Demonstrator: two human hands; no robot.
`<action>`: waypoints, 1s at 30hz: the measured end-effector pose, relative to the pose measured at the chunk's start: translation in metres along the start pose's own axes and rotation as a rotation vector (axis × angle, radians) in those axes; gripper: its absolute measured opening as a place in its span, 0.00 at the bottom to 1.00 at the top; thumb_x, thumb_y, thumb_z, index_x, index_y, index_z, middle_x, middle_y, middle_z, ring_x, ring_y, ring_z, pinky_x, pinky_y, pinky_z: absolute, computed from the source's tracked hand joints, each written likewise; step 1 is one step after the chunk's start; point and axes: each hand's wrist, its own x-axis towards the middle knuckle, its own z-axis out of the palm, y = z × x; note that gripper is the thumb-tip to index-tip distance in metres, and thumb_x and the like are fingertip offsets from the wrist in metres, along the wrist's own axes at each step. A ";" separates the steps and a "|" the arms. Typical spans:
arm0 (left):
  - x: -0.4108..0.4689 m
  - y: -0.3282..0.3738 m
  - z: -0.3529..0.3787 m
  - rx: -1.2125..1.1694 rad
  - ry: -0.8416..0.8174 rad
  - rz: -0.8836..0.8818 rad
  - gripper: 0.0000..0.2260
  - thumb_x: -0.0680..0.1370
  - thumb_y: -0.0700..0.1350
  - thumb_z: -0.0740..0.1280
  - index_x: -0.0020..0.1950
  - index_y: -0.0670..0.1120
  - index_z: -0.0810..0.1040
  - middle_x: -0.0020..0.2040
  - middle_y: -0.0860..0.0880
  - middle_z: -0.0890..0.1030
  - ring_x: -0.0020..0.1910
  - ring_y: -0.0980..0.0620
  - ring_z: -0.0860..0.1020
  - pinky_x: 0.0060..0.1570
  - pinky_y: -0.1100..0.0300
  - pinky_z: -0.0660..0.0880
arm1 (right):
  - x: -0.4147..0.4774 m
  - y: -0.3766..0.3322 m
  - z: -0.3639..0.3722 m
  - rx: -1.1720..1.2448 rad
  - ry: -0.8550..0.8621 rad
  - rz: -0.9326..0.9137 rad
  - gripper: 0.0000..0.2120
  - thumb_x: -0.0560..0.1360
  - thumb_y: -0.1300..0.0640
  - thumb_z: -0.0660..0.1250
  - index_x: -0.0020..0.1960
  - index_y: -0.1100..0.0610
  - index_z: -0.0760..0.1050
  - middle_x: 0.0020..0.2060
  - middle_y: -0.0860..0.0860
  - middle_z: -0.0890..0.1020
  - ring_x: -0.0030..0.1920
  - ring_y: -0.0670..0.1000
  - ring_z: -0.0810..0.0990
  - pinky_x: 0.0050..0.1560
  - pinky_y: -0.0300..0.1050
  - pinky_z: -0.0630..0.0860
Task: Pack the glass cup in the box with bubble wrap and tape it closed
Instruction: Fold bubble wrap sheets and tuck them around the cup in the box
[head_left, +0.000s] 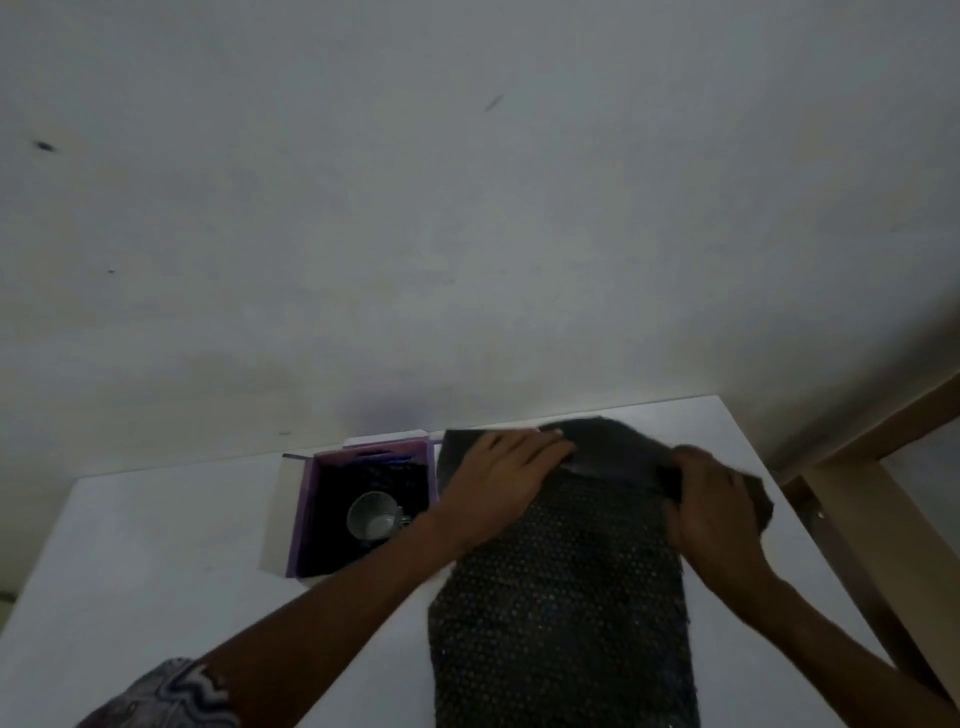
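A long sheet of black bubble wrap (566, 597) lies on the white table (156, 561), running from the near edge toward the wall. Its far end is folded over. My left hand (498, 478) lies flat on that fold, fingers spread. Gripping the fold's right side is my right hand (719, 504), its fingers curled around the wrap. To the left stands an open purple box (306, 512) lined with dark wrap. The glass cup (373, 515) sits inside it, mouth toward me, its handle on the right.
The table's far edge meets a pale wall. A wooden frame (852, 519) stands just beyond the table's right edge. The box's pale flaps (278, 514) hang open on its left and far sides. A patterned sleeve (171, 696) shows at bottom left.
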 end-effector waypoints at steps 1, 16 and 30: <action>-0.006 -0.010 -0.019 0.054 0.026 0.001 0.17 0.78 0.45 0.59 0.67 0.49 0.73 0.68 0.48 0.74 0.62 0.47 0.75 0.58 0.52 0.70 | 0.009 -0.014 0.003 -0.076 0.052 -0.071 0.12 0.74 0.56 0.56 0.52 0.60 0.73 0.47 0.60 0.79 0.48 0.60 0.77 0.52 0.56 0.71; -0.190 -0.079 -0.056 0.341 -0.617 -0.309 0.17 0.72 0.47 0.64 0.61 0.47 0.76 0.66 0.42 0.74 0.56 0.39 0.71 0.53 0.47 0.70 | 0.034 -0.217 0.162 -0.296 -0.315 -0.648 0.14 0.64 0.59 0.71 0.49 0.55 0.79 0.48 0.59 0.79 0.47 0.60 0.77 0.41 0.52 0.77; -0.154 -0.112 -0.013 0.157 -0.859 -0.478 0.24 0.81 0.54 0.51 0.76 0.48 0.56 0.72 0.44 0.66 0.67 0.38 0.62 0.63 0.46 0.62 | 0.026 -0.226 0.188 -0.296 -0.401 -0.456 0.15 0.62 0.59 0.73 0.48 0.56 0.79 0.45 0.54 0.82 0.48 0.58 0.78 0.51 0.54 0.74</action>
